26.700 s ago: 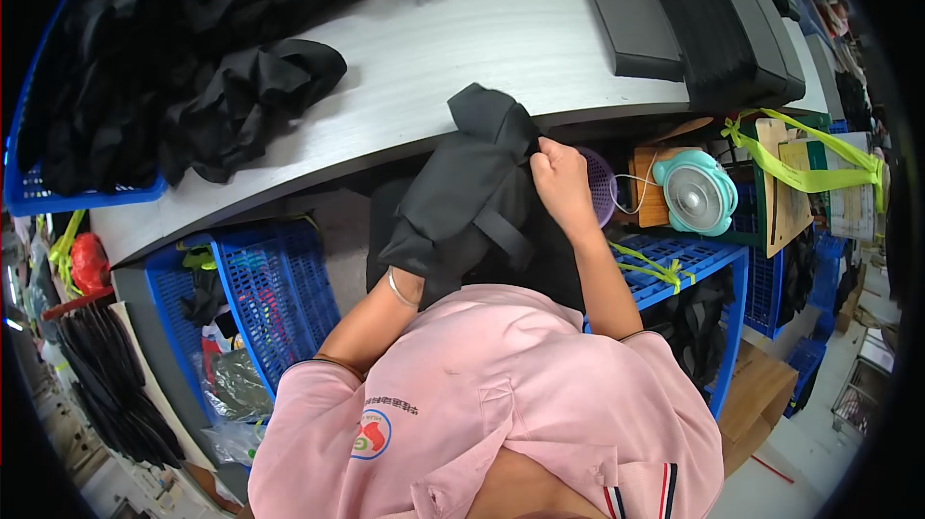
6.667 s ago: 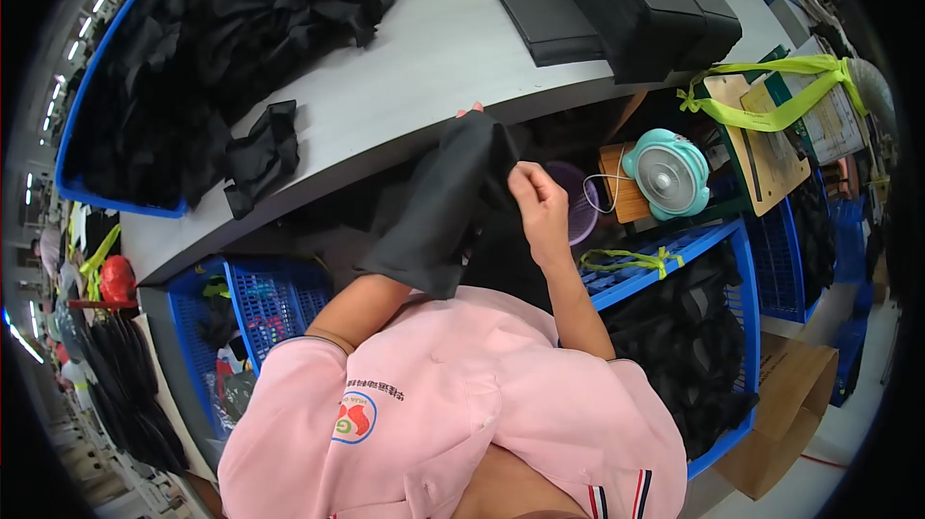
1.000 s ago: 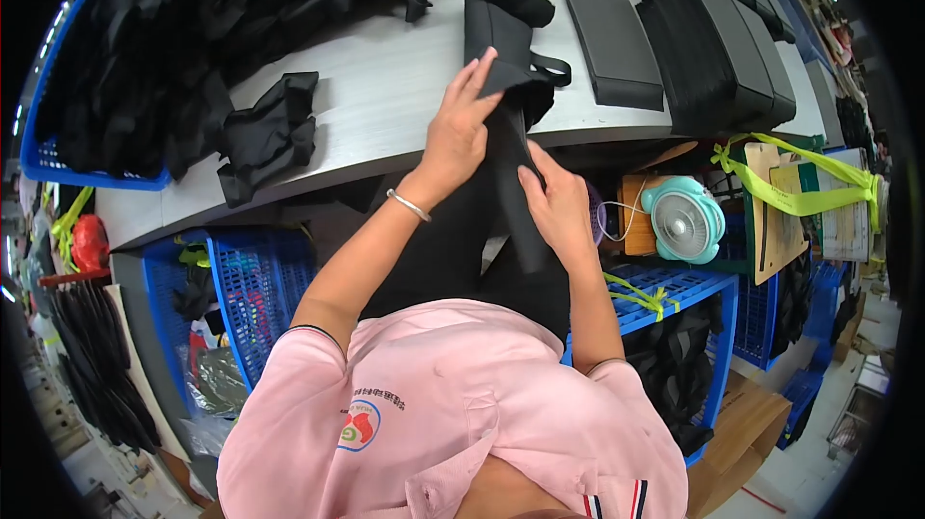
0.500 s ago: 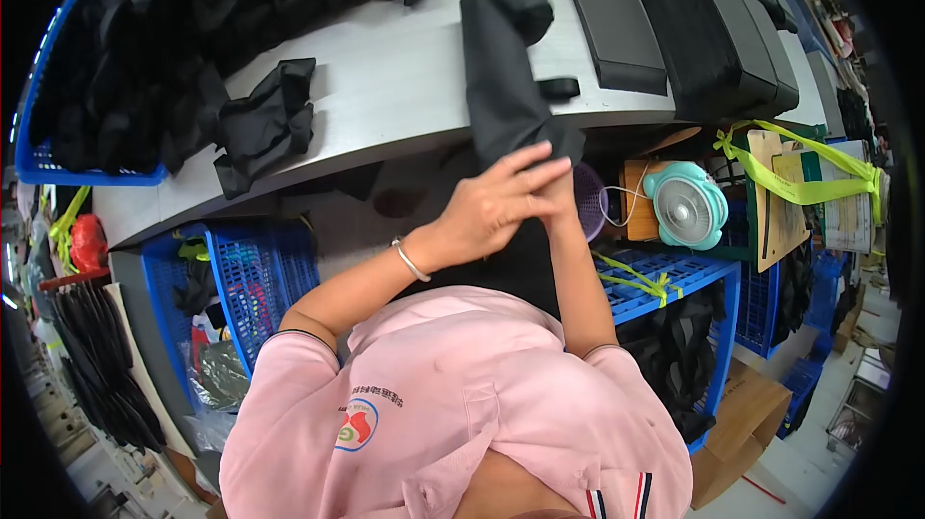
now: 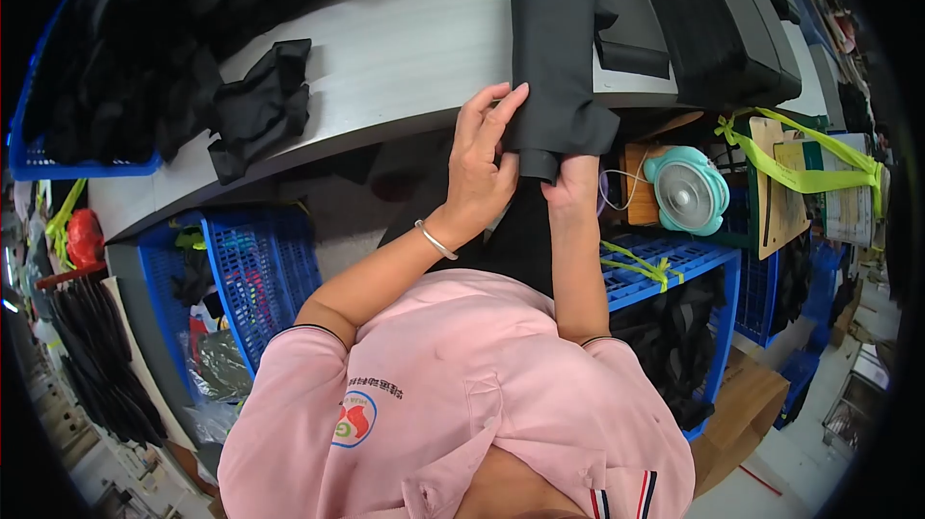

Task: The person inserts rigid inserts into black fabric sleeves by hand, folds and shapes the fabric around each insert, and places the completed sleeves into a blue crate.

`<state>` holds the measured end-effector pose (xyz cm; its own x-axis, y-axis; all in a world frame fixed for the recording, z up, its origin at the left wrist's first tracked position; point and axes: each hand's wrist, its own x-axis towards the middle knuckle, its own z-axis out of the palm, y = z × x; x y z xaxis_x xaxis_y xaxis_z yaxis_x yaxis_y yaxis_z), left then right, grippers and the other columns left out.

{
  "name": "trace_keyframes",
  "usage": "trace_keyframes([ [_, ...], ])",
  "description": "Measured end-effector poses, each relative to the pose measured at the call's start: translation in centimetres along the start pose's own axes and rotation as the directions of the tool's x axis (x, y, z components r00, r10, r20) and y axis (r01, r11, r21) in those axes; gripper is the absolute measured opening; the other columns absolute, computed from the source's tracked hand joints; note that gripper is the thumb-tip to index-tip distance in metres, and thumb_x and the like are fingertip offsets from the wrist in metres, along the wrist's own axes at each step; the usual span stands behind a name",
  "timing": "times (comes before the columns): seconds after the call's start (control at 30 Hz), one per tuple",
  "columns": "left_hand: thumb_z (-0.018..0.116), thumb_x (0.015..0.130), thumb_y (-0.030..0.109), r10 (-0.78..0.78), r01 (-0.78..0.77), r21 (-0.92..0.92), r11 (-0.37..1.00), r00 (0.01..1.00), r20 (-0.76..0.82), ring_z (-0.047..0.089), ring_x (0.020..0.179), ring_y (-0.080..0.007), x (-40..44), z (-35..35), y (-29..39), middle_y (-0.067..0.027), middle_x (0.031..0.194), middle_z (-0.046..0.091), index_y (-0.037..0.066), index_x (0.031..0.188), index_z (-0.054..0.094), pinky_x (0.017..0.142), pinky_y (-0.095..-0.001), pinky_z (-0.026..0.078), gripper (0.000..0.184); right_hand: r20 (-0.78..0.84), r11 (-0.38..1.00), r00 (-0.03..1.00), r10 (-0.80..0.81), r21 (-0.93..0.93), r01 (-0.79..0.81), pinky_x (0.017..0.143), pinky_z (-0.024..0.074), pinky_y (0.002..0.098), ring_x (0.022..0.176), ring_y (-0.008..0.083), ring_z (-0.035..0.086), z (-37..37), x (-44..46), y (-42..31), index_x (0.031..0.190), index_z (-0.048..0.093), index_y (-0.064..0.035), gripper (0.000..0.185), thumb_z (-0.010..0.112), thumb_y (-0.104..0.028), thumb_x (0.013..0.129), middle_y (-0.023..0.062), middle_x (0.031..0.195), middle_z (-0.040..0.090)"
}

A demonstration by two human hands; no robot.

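Observation:
A long black fabric sleeve (image 5: 554,56) with a folded side flap extends from my hands over the near edge of the white table. My left hand (image 5: 479,158), with a bracelet on its wrist, grips the sleeve's left edge. Its fingertips lie along that edge and its thumb is near the lower end. My right hand (image 5: 575,182) holds the sleeve's near end, its fingers largely hidden by the fabric. Beyond the sleeve, partly covered by it, a flat black panel (image 5: 631,23) lies on the table.
A crumpled black fabric piece (image 5: 258,100) lies on the white table (image 5: 414,47), beside a blue crate (image 5: 92,172) heaped with black fabric. Stacked black pieces (image 5: 727,27) sit at right. Below are a teal fan (image 5: 686,189) and a blue crate (image 5: 260,268).
The sleeve has shifted right and straightened, now overlapping the flat panel. My left hand has moved from beside my right hand to the sleeve's left edge; my right hand remains at its near end.

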<state>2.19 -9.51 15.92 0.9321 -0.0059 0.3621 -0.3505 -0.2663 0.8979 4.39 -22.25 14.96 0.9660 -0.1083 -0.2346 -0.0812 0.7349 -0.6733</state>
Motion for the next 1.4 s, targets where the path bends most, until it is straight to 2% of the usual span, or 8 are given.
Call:
trace_keyframes([
  [0.43, 0.055, 0.071, -0.019, 0.021, -0.029, -0.092, 0.995, 0.996, -0.084, 0.059, 0.087, -0.0136, -0.5, 1.0, 1.8, -0.0079, 0.123, 0.057, 0.01, 0.129, 0.064, 0.072, -0.0248, 0.05, 0.066, 0.031, 0.968, 0.999, 0.02, 0.25, -0.027, 0.081, 0.0592, 0.036, 0.096, 0.0215, 0.066, -1.2, 0.3, 1.3, 0.122, 0.057, -0.0027, 0.032, 0.061, -0.021, 0.096, 0.0107, 0.111, 0.064],
  [0.9, 0.053, 0.081, -0.008, 0.046, -0.049, -0.058, 0.997, 0.997, -0.055, 0.057, 0.085, -0.0105, -0.8, -0.8, 0.0, -0.0124, 0.126, 0.057, 0.005, 0.139, 0.055, 0.071, -0.0231, 0.049, 0.06, -0.074, 0.986, 0.987, -0.142, -0.098, 0.134, 0.088, 0.0563, 0.0341, 0.105, 0.0214, 0.063, -1.2, 1.6, 3.5, 0.128, 0.054, -0.0007, 0.036, 0.06, -0.02, 0.097, 0.0119, 0.12, 0.061],
  [1.03, 0.041, 0.093, -0.004, -0.338, 0.315, -0.243, 0.917, 0.94, -0.056, 0.056, 0.074, -0.0053, -1.6, -1.3, -3.2, -0.0069, 0.101, 0.067, 0.007, 0.142, 0.052, 0.068, -0.0232, 0.052, 0.051, 0.151, 0.85, 0.97, -0.193, -0.469, 0.242, 0.095, 0.0485, 0.0355, 0.109, 0.0201, 0.06, -2.9, 3.3, 4.0, 0.128, 0.054, -0.0014, 0.034, 0.057, -0.017, 0.098, 0.0084, 0.123, 0.06],
  [1.1, 0.041, 0.093, -0.002, -0.463, 0.383, -0.43, 0.818, 0.881, -0.095, 0.055, 0.074, -0.0046, -1.3, -1.7, -4.5, -0.0028, 0.095, 0.067, 0.006, 0.14, 0.054, 0.067, -0.0237, 0.053, 0.049, 0.313, 0.862, 0.946, 0.08, -0.499, 0.092, 0.101, 0.0427, 0.0375, 0.109, 0.0194, 0.059, -1.0, 2.6, 1.6, 0.126, 0.056, -0.0016, 0.031, 0.056, -0.016, 0.098, 0.0074, 0.12, 0.062],
  [1.2, 0.04, 0.093, 0.0, -0.576, 0.439, -0.618, 0.652, 0.817, -0.028, 0.058, 0.077, -0.0057, -1.6, -1.4, -6.5, -0.0029, 0.101, 0.068, 0.001, 0.137, 0.055, 0.067, -0.0245, 0.054, 0.046, 0.229, 0.497, 0.961, 0.153, -0.859, 0.125, 0.096, 0.0443, 0.0353, 0.105, 0.0275, 0.061, 0.1, 3.0, 0.8, 0.118, 0.059, 0.0023, 0.029, 0.057, -0.012, 0.094, 0.0142, 0.114, 0.065],
  [1.27, 0.039, 0.093, -0.002, -0.618, 0.491, -0.689, 0.533, 0.782, 0.079, 0.06, 0.076, -0.0063, -2.0, 0.1, -7.2, -0.0044, 0.106, 0.069, -0.002, 0.135, 0.055, 0.068, -0.0259, 0.055, 0.045, 0.608, -0.153, 0.762, -0.22, -0.793, 0.589, 0.09, 0.0464, 0.0427, 0.098, 0.0459, 0.058, -3.3, 4.0, 5.6, 0.102, 0.064, 0.0035, 0.023, 0.059, -0.003, 0.081, 0.0224, 0.102, 0.065],
  [1.33, 0.039, 0.092, -0.001, -0.627, 0.492, -0.711, 0.502, 0.773, 0.092, 0.062, 0.077, -0.0072, -1.8, 1.0, -6.4, -0.0059, 0.104, 0.069, 0.0, 0.133, 0.057, 0.072, -0.0252, 0.054, 0.045, 0.688, -0.403, 0.654, -0.316, -0.721, 0.564, 0.088, 0.0461, 0.0481, 0.095, 0.0444, 0.059, -1.4, 2.9, 6.2, 0.098, 0.065, 0.0014, 0.023, 0.061, -0.003, 0.076, 0.0211, 0.099, 0.065],
  [1.4, 0.042, 0.095, 0.002, -0.591, 0.536, -0.703, 0.467, 0.781, 0.202, 0.064, 0.083, -0.0087, -1.9, 0.6, -6.7, -0.006, 0.103, 0.069, 0.0, 0.126, 0.061, 0.077, -0.0259, 0.054, 0.036, 0.669, -0.411, 0.68, -0.3, -0.734, 0.54, 0.088, 0.0451, 0.0519, 0.097, 0.042, 0.059, 0.2, 2.9, 5.8, 0.101, 0.065, 0.0004, 0.028, 0.063, -0.003, 0.073, 0.0219, 0.101, 0.064],
])
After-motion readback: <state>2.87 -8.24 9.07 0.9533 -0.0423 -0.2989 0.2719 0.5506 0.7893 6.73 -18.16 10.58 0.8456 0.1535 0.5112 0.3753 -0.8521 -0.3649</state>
